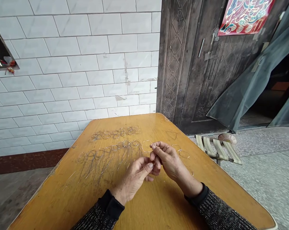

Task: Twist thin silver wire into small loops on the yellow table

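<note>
Both my hands meet over the middle of a yellow wooden table. Between the thumb and fingers of my right hand is a thin wire loop, its round part standing out to the left. My left hand is just below, thumb and fingers pinched together near the loop's lower end; the wire there is too fine to follow. Left of my hands lies a row of wire loops with long tails. Behind it is a second row of coiled wire loops.
Right of my hands lie a few loose wire pieces and a bent wire. A strap-seat folding stool stands beyond the table's right edge. A white tiled wall and a dark carved door rise behind; a grey curtain hangs right.
</note>
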Demonstrator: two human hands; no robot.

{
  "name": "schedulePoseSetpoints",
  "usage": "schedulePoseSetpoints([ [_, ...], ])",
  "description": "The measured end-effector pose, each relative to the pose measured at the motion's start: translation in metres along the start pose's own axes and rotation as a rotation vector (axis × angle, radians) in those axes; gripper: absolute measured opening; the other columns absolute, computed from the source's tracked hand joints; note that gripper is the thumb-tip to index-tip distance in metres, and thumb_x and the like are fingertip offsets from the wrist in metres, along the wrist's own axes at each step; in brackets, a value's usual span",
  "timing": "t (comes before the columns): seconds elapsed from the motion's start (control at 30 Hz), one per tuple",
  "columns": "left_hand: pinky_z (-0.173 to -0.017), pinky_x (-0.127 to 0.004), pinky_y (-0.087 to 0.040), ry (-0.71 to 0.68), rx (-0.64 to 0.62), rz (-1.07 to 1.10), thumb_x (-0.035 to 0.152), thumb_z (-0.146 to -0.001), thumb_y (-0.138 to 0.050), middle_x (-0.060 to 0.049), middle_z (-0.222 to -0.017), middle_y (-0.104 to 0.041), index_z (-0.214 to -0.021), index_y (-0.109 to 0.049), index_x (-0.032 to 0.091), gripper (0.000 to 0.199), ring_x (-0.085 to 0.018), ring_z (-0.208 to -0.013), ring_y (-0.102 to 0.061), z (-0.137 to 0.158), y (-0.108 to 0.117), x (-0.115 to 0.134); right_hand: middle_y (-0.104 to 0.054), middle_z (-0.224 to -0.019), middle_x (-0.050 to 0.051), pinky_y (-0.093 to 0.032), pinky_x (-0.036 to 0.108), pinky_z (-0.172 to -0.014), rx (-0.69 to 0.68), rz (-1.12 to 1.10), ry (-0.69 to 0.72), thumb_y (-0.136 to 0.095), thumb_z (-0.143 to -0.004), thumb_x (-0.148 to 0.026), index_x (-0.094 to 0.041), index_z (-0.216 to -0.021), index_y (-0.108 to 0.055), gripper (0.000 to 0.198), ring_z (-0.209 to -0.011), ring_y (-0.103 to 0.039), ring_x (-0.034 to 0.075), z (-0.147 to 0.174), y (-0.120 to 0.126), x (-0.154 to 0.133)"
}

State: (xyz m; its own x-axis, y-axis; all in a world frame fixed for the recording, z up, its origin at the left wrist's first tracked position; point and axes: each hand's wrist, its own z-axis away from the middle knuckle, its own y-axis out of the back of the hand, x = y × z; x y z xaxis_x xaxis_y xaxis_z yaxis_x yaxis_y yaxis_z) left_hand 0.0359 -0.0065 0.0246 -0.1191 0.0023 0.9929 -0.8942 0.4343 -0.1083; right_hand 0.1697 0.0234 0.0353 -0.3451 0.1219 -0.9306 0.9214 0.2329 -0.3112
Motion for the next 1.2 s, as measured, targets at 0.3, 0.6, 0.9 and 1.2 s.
schedulePoseSetpoints([
  [0.3, -0.058, -0.023, -0.037, 0.152, -0.014, 0.164, 0.041, -0.072, -0.063, 0.0, -0.063, -0.058, -0.078, -0.055, 0.014, 0.029, -0.009, -0.055, -0.054, -0.003, -0.001, -0.01, -0.061, -0.05, -0.003, -0.035, 0.015, -0.032, 0.03, -0.007, 0.018, -0.067, -0.068, -0.036, -0.015, -0.065, -0.052, 0.026, -0.03, -0.045, 0.004, 0.0, 0.005, -0.004],
  [0.6, -0.045, -0.02, -0.032, 0.166, -0.039, 0.171, 0.035, -0.069, -0.065, 0.003, -0.05, -0.053, -0.07, -0.056, 0.014, 0.023, -0.006, -0.043, -0.044, -0.003, 0.003, -0.013, -0.062, -0.049, -0.002, -0.04, 0.015, -0.035, 0.05, -0.078, -0.065, -0.071, -0.063, -0.034, -0.015, -0.06, -0.052, 0.027, -0.034, -0.053, 0.006, 0.0, 0.006, -0.005],
  [0.9, -0.048, -0.021, -0.039, 0.169, -0.046, 0.14, 0.048, -0.073, -0.06, 0.001, -0.055, -0.055, -0.073, -0.054, 0.015, 0.033, -0.008, -0.046, -0.05, -0.005, 0.002, -0.013, -0.064, -0.051, -0.001, -0.04, 0.017, -0.035, -0.049, -0.052, -0.141, -0.071, -0.061, -0.038, -0.015, -0.061, -0.052, 0.029, -0.032, -0.05, 0.006, -0.002, 0.007, -0.002],
  [1.2, -0.045, -0.021, -0.037, 0.05, -0.047, -0.044, 0.044, -0.08, -0.051, 0.003, -0.046, -0.054, -0.085, -0.054, 0.015, 0.03, -0.008, -0.04, -0.048, -0.002, -0.002, -0.008, -0.046, -0.033, -0.007, -0.036, 0.019, -0.036, -0.028, 0.131, -0.039, -0.064, -0.064, -0.035, -0.017, -0.054, -0.05, 0.026, -0.03, -0.041, 0.006, 0.002, 0.006, -0.005],
])
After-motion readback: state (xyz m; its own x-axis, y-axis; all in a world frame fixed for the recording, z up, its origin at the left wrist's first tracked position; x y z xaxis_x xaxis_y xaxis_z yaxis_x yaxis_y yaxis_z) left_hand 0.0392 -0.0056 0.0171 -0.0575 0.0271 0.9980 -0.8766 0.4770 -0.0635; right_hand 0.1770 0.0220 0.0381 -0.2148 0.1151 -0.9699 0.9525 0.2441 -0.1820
